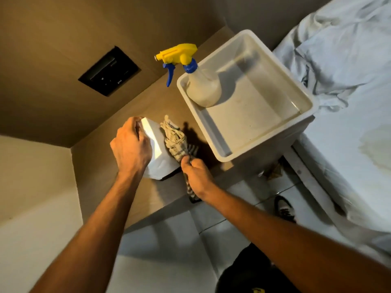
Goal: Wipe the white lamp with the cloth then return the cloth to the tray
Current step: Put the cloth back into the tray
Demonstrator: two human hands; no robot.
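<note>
The white lamp (156, 144), a faceted glowing block, stands on the wooden bedside shelf (169, 193). My left hand (131, 148) grips its top and left side. A striped beige cloth (174, 140), bunched up, presses against the lamp's right face. My right hand (195, 176) holds the cloth's lower end, and a loose tail hangs below my wrist. The white tray (220, 151) sits to the right on the same shelf, with no cloth in it.
A spray bottle (200, 85) with a yellow and blue trigger head stands in the tray's far left corner. A black wall panel (109, 72) is set in the wall behind. A bed with white sheets (349, 92) fills the right side. My shoe (284, 209) rests on the tiled floor.
</note>
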